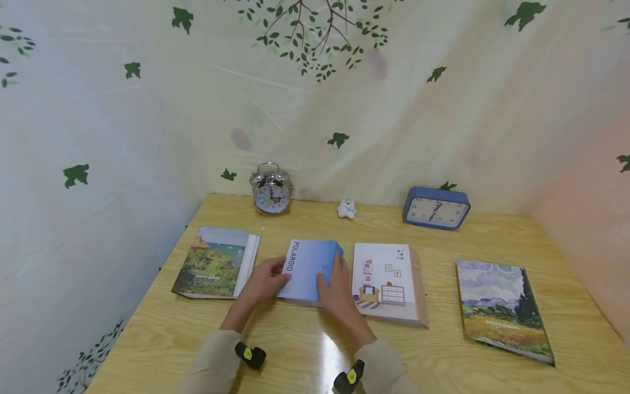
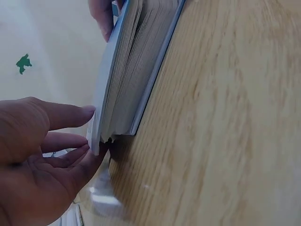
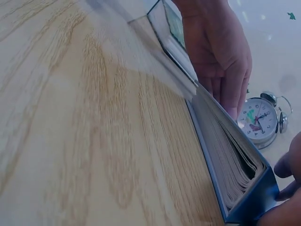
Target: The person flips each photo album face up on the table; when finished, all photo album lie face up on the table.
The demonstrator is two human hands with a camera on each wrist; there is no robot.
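Note:
A blue photo album [image 1: 306,260] marked POLAROID lies in the middle of the wooden table, between two other albums. My left hand [image 1: 266,280] grips its left edge; in the left wrist view the thumb is on the cover and the fingers reach beneath that edge. On the opposite side, my right hand [image 1: 337,287] holds the spine, thumb on the front cover. The album's page block [image 3: 228,150] shows in the right wrist view, where only part of the right hand [image 3: 289,188] is visible. Just left stands an album with a seaside garden cover [image 1: 216,260].
To the right lie a white album with a furniture drawing [image 1: 384,279] and a landscape-painted album [image 1: 502,306]. Along the back are a silver twin-bell clock [image 1: 272,194], a small white bear figure [image 1: 346,209] and a blue desk clock [image 1: 437,208]. A leaf-patterned curtain [image 1: 315,120] hangs behind.

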